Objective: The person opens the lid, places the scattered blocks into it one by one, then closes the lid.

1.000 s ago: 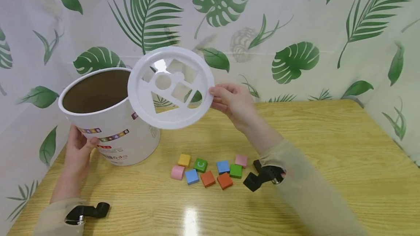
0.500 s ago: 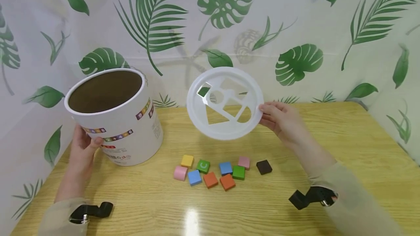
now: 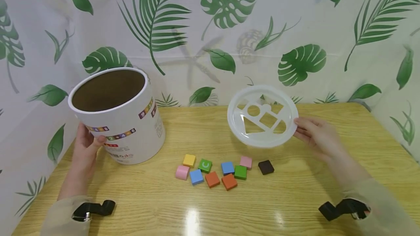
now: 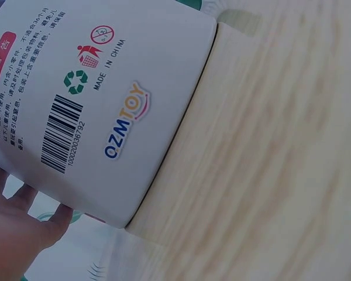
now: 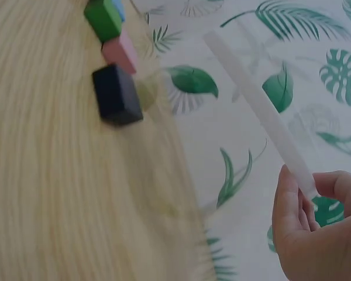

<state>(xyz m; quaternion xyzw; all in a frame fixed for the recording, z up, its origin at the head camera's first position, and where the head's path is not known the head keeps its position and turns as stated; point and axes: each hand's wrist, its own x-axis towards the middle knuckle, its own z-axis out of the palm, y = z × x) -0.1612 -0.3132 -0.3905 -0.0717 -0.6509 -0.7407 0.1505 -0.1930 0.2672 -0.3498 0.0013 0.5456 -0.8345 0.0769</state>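
A white bucket (image 3: 131,137) with an open top and printed number strips stands at the left of the table. My left hand (image 3: 86,146) holds its left side, thumb in front and fingers farther back; in the left wrist view the fingertips touch its wall beside the barcode label. Away to the right, my right hand (image 3: 316,134) pinches the rim of a round white lid (image 3: 233,119) with shaped cut-outs. The lid is tilted above the table, seen edge-on in the right wrist view. Below it lie several coloured wooden blocks (image 3: 212,179).
A dark block (image 3: 266,167) lies apart at the right end of the row of blocks. The wooden table (image 3: 157,207) meets a leaf-patterned cloth (image 3: 256,68) at its back and sides.
My right hand has carried the lid from beside the bucket's rim to the right and lower, uncovering the dark block to view. My left hand has stayed on the bucket.
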